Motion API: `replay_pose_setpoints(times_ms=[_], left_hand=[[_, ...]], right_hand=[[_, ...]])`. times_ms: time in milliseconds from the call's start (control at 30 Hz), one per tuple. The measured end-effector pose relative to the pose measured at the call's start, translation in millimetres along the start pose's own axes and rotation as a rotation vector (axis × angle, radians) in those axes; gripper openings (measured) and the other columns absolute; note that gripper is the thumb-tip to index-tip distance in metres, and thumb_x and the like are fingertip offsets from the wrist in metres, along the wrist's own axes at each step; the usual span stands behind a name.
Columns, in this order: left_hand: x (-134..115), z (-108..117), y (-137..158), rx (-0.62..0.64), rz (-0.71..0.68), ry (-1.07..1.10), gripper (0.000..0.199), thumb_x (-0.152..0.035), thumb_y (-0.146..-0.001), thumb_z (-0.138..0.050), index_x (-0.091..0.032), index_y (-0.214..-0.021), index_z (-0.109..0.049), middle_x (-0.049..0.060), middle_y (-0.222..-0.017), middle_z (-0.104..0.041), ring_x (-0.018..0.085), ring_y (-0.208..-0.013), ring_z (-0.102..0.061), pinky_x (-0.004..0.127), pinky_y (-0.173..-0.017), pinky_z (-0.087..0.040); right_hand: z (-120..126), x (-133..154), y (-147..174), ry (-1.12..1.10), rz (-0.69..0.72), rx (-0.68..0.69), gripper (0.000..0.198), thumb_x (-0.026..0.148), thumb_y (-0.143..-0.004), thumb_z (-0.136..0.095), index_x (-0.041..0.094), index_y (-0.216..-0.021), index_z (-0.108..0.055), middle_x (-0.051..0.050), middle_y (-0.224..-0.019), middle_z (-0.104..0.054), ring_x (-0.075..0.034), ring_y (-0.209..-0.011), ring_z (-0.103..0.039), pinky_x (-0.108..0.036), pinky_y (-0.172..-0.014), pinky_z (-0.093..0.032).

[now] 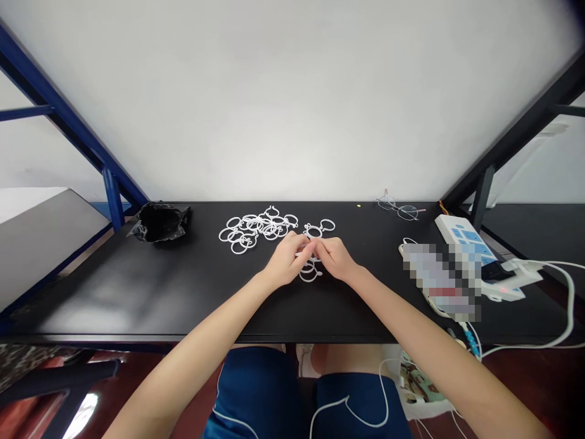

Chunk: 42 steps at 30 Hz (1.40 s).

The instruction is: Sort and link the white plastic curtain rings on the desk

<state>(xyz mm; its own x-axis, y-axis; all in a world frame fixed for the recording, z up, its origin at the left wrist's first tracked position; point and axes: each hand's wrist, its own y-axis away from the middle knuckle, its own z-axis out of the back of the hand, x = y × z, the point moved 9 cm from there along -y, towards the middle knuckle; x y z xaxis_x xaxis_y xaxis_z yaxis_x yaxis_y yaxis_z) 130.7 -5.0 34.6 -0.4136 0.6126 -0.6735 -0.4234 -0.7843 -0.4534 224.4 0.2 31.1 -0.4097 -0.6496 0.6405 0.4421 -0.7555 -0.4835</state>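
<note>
My left hand (286,261) and my right hand (337,258) meet over the black desk, thumbs and fingertips pinched together. Between them is a white plastic ring, mostly covered by the fingers. Several more white rings (309,280) lie just under and in front of the hands. Beyond the fingertips rest two others, a ring with small knobs (313,231) and a ring with a short tab (327,225). To the left of my hands spreads a loose pile of white rings (258,227), overlapping one another.
A crumpled black plastic bag (161,223) stands open at the back left of the desk (192,292). On the right are eyeglasses (397,207), a blurred-out phone (434,286), a power strip (466,238) and white cables (569,305). A wall rises behind.
</note>
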Motion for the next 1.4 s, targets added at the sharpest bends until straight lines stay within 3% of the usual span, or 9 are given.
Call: replay_pose_setpoints(times_ms=[267, 400, 500, 733, 867, 1200, 1400], left_hand=[[26.3, 12.1, -3.2, -0.074, 0.141, -0.218, 0.041, -0.043, -0.098, -0.029, -0.019, -0.076, -0.054, 0.003, -0.069, -0.055, 0.019, -0.073, -0.05, 0.032, -0.07, -0.039], [39.1, 3.9, 0.0, 0.002, 0.234, -0.28, 0.038, -0.048, -0.096, -0.034, -0.019, -0.088, -0.057, 0.005, -0.085, -0.062, 0.018, -0.074, -0.058, 0.03, -0.067, -0.041], [44.0, -3.7, 2.1, 0.057, 0.263, -0.3, 0.036, -0.05, -0.094, -0.039, -0.019, -0.089, -0.057, 0.005, -0.089, -0.063, 0.019, -0.078, -0.062, 0.029, -0.069, -0.043], [40.5, -9.9, 2.2, 0.115, 0.224, -0.347, 0.031, -0.048, -0.092, -0.045, -0.02, -0.093, -0.057, 0.004, -0.093, -0.06, 0.018, -0.077, -0.063, 0.029, -0.068, -0.045], [39.0, -10.7, 2.7, 0.11, 0.194, -0.359, 0.028, -0.046, -0.093, -0.046, -0.02, -0.099, -0.056, 0.004, -0.097, -0.059, 0.017, -0.075, -0.062, 0.029, -0.067, -0.046], [33.4, -7.8, 1.8, 0.078, 0.159, -0.385, 0.024, -0.039, -0.095, -0.043, -0.02, -0.097, -0.057, 0.006, -0.097, -0.059, 0.022, -0.094, -0.058, 0.031, -0.074, -0.047], [31.7, -6.1, 1.1, 0.067, 0.148, -0.393, 0.022, -0.037, -0.096, -0.042, -0.02, -0.096, -0.057, 0.006, -0.099, -0.061, 0.022, -0.096, -0.057, 0.033, -0.077, -0.047]], right_hand=[[25.0, -26.0, -1.2, 0.082, -0.156, -0.193, 0.04, 0.042, -0.095, -0.043, 0.018, -0.065, -0.055, 0.002, -0.05, -0.048, -0.011, -0.046, -0.044, -0.026, -0.051, -0.036], [30.6, -47.4, -0.7, 0.117, -0.229, -0.248, 0.012, 0.029, -0.084, -0.059, 0.018, -0.081, -0.062, -0.001, -0.073, -0.064, -0.01, -0.05, -0.05, -0.025, -0.053, -0.041], [29.0, -54.1, -0.6, 0.153, -0.227, -0.237, 0.008, 0.02, -0.078, -0.061, 0.018, -0.085, -0.063, -0.002, -0.083, -0.065, -0.009, -0.051, -0.052, -0.026, -0.058, -0.045], [18.9, -58.1, -0.9, 0.174, -0.239, -0.131, 0.009, 0.018, -0.077, -0.061, 0.019, -0.084, -0.066, -0.002, -0.076, -0.066, -0.015, -0.064, -0.06, -0.029, -0.064, -0.048], [16.3, -60.2, -1.0, 0.146, -0.25, -0.108, 0.011, 0.015, -0.078, -0.06, 0.019, -0.084, -0.067, -0.003, -0.082, -0.07, -0.016, -0.069, -0.063, -0.029, -0.065, -0.049], [18.9, -54.2, -1.9, 0.143, -0.232, -0.134, 0.01, 0.014, -0.079, -0.059, 0.018, -0.084, -0.067, -0.004, -0.082, -0.07, -0.016, -0.07, -0.064, -0.027, -0.06, -0.048], [22.6, -50.7, -2.3, 0.105, -0.202, -0.189, 0.014, 0.015, -0.079, -0.059, 0.017, -0.09, -0.068, -0.006, -0.086, -0.071, -0.017, -0.073, -0.066, -0.025, -0.055, -0.049]])
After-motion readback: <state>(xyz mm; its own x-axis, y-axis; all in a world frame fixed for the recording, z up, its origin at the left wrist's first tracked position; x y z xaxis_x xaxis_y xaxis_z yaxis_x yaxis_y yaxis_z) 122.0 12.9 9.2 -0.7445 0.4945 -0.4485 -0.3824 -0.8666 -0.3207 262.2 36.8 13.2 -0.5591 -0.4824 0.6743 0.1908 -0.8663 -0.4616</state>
